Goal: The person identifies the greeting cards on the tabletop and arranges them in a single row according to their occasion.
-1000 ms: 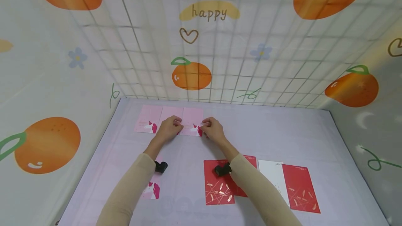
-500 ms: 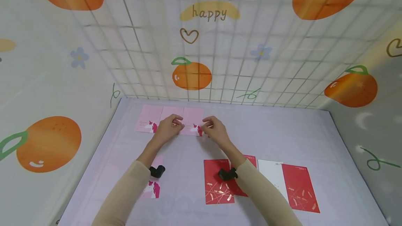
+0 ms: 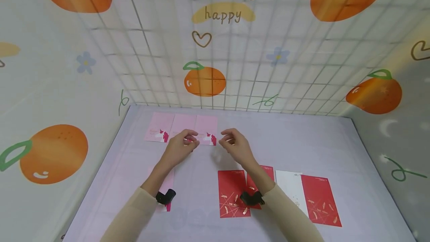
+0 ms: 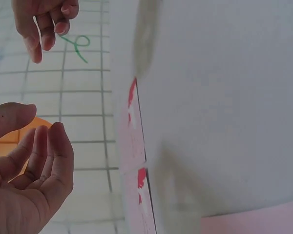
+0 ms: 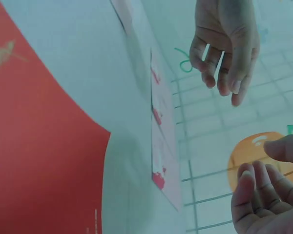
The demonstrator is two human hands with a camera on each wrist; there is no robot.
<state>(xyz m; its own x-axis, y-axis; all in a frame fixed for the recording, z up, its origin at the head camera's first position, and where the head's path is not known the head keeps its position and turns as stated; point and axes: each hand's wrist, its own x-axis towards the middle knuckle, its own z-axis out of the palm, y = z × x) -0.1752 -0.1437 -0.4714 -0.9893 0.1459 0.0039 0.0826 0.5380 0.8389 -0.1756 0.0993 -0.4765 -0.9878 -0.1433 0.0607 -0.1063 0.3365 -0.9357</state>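
Three pink cards with a unicorn print lie side by side at the back left of the table: a left card (image 3: 158,125), a middle card (image 3: 184,121) and a right card (image 3: 206,124). My left hand (image 3: 178,148) hovers above the table, covering part of the middle card. Just off the right card's right edge is my right hand (image 3: 239,148), also raised. Both wrist views show the fingers of each hand loosely bent with nothing between them. Another pink card (image 3: 168,182) lies nearer me, partly hidden by the left forearm.
At the front right lie a red card (image 3: 231,186), a second red card (image 3: 268,172) partly under the right forearm, a white card (image 3: 289,184) and a further red card (image 3: 321,199). A printed cloth wall (image 3: 285,85) stands behind the table (image 3: 302,141).
Both hands have come off the right pink card, drawn back slightly toward me and moved a little apart. The cards at the back have stayed in their row.
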